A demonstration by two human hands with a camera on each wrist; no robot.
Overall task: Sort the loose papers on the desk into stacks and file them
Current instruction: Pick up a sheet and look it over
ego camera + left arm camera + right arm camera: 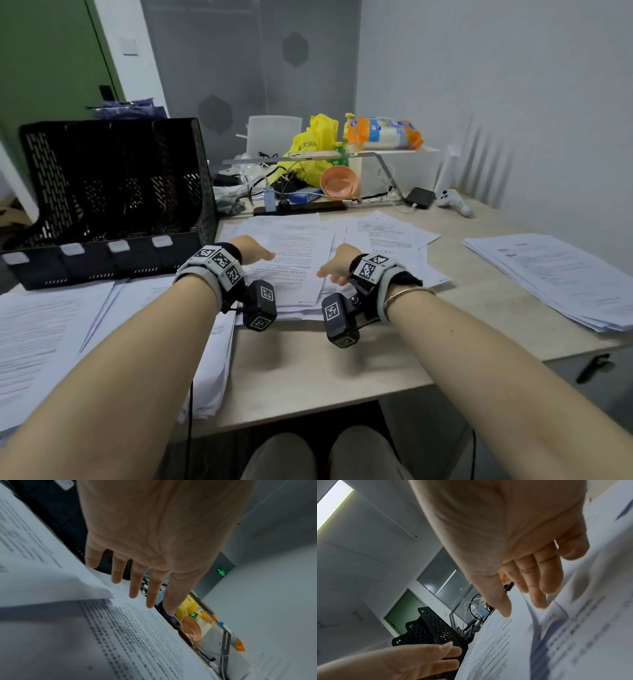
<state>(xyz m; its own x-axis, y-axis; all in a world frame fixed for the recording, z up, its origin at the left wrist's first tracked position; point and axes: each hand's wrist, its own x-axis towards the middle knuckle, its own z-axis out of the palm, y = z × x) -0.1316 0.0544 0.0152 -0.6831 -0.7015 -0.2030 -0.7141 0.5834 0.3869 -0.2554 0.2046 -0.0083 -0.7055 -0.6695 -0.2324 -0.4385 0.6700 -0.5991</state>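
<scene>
Loose printed papers (pixel 294 260) lie overlapping in a messy pile at the middle of the desk. My left hand (pixel 256 253) hovers over the pile's left part with straight, spread fingers (pixel 134 586) just above the sheets (pixel 137 635), holding nothing. My right hand (pixel 335 266) is over the pile's right part. Its fingers (pixel 537 588) are straight and relaxed, their tips close to a raised sheet edge (pixel 544 612); whether they touch it I cannot tell. The left hand (pixel 426 660) also shows in the right wrist view. A black mesh file organizer (pixel 113 195) stands at the left.
One paper stack (pixel 555 277) lies at the desk's right edge, and another spread of papers (pixel 51 342) sits at the front left. Behind the pile are an orange bowl (pixel 339 183), a yellow bag (pixel 313 147), cables, a dark phone (pixel 420 197) and a white controller (pixel 454 200).
</scene>
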